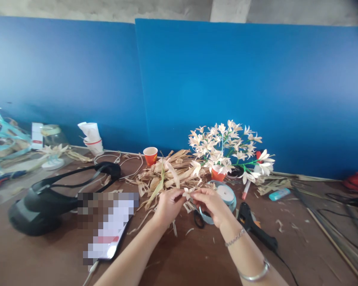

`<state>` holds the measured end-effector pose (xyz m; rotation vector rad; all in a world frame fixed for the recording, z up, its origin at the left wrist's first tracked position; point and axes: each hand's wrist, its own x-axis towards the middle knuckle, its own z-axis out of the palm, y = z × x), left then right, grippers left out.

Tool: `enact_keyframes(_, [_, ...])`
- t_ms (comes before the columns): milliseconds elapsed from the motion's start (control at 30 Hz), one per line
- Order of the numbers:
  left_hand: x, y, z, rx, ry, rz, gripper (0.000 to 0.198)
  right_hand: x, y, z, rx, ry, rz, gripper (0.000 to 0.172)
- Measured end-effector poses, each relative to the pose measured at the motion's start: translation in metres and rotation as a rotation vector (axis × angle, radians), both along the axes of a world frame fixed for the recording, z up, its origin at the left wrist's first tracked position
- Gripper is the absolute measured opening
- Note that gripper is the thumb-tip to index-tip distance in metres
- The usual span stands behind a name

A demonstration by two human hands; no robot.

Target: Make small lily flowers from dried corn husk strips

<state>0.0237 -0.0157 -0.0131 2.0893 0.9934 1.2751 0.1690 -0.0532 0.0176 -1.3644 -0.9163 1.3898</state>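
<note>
My left hand (169,204) and my right hand (212,205) meet above the brown table (197,258), fingers pinched together on a small pale husk flower (187,192) held between them. Just behind lies a heap of dried corn husks (167,174). A bunch of finished cream husk flowers on green stems (226,149) stands in an orange cup (217,174) behind my right hand. A spool of light ribbon (225,194) and black-handled scissors (198,219) lie under my right hand.
A black glue gun (253,226) lies right of my wrist. An orange paper cup (150,155), stacked cups (92,141), a black headset (47,198), a phone (109,234), a pink pen (245,190), and thin wires (340,238) at right. A blue wall panel (226,79) closes the back.
</note>
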Motion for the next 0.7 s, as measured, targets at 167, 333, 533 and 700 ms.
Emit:
enact_keyframes(167, [0.0003, -0.0019, -0.0005, 0.051, 0.020, 0.042, 0.018, -0.0018, -0.0019, 0.0012, -0.010, 0.063, 0.008, 0.018])
enact_keyframes(333, [0.0023, -0.0021, -0.0009, 0.099, 0.020, 0.096, 0.016, -0.0042, -0.0029, 0.0010, 0.007, 0.082, 0.010, 0.019])
enact_keyframes(533, [0.0042, -0.0004, -0.0041, 0.158, -0.005, 0.052, 0.020, -0.0066, -0.0040, 0.0035, 0.020, 0.117, 0.023, 0.019])
enact_keyframes(700, [0.0048, 0.0006, -0.0073, 0.220, -0.090, 0.043, 0.016, -0.0071, -0.0060, 0.0058, 0.031, 0.100, 0.066, 0.024])
